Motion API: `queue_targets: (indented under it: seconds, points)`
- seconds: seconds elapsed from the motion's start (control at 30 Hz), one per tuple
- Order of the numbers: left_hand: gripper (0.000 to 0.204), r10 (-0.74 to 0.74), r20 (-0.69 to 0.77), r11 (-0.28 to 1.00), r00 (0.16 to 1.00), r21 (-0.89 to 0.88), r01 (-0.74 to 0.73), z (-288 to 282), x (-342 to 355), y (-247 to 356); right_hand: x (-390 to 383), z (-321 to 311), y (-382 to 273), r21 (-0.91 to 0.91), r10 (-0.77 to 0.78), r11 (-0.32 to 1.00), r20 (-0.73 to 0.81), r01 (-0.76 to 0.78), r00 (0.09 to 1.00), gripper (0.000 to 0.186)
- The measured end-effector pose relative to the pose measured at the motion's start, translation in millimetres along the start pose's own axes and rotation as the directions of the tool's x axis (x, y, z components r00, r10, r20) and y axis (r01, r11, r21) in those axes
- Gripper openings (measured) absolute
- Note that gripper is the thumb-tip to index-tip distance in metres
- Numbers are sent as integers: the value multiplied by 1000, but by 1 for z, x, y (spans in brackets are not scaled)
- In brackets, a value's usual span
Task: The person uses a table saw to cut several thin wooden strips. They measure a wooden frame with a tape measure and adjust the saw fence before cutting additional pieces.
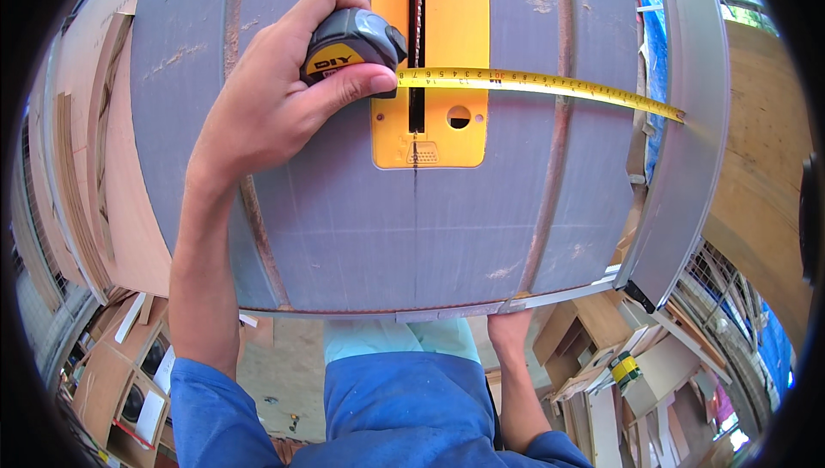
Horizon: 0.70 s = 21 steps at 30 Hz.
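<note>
My left hand [284, 81] grips a black and yellow tape measure [333, 54], its thumb pressed near the mouth of the case. From there a yellow tape blade [533, 83] runs out to the right, its end at the grey metal fence [687, 150]. The blade crosses the yellow throat plate [460, 137] and the dark slot with the toothed saw blade [418, 4] in it. Low at the table saw's front edge is my right hand [510, 327], its fingers hidden beneath the front rail [447, 313].
Sawdust streaks the grey saw table [344, 244] and its two grooves. A pale wooden panel [142, 236] adjoins on the left, with wood strips [73, 176] on it. Shelves and offcuts [593, 330] stand below right, near a yellow and green roll-shaped item [626, 369].
</note>
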<state>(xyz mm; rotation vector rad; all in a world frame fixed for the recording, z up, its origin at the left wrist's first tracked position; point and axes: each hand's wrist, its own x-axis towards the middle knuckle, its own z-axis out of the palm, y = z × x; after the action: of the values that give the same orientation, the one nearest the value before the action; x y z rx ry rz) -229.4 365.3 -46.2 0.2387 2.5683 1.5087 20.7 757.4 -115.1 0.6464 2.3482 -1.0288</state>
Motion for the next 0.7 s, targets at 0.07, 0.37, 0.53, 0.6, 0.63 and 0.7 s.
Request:
queue_targets:
  seconds: [0.07, 0.37, 0.53, 0.6, 0.63, 0.7]
  points:
    - [49, 2, -4, 1000, 1000, 2, -1, 1, -1, 1, -1, -2, 2, -20, 17, 1000, 22, -16, 1000, 24]
    - [53, -17, 9, 1000, 1000, 11, 17, -1, 0, -1, 0, -1, 5, -26, -31, 999, 26, 32, 999, 25]
    - [53, 10, -2, 1000, 1000, 5, -10, -2, -1, -5, -1, -2, 11, -11, -3, 1000, 52, 4, 999, 24]
    - [53, 12, -12, 1000, 1000, -5, -12, -1, -2, -6, 0, -2, 12, -15, -1, 1000, 57, 2, 998, 25]
    - [53, 13, -16, 1000, 1000, -8, -13, 0, -2, -7, 0, -2, 12, -17, 0, 1000, 59, 1, 998, 25]
    - [52, 17, -24, 1000, 1000, -9, -17, 1, -2, -8, 0, -3, 10, 2, -1, 1000, 77, 1, 997, 25]
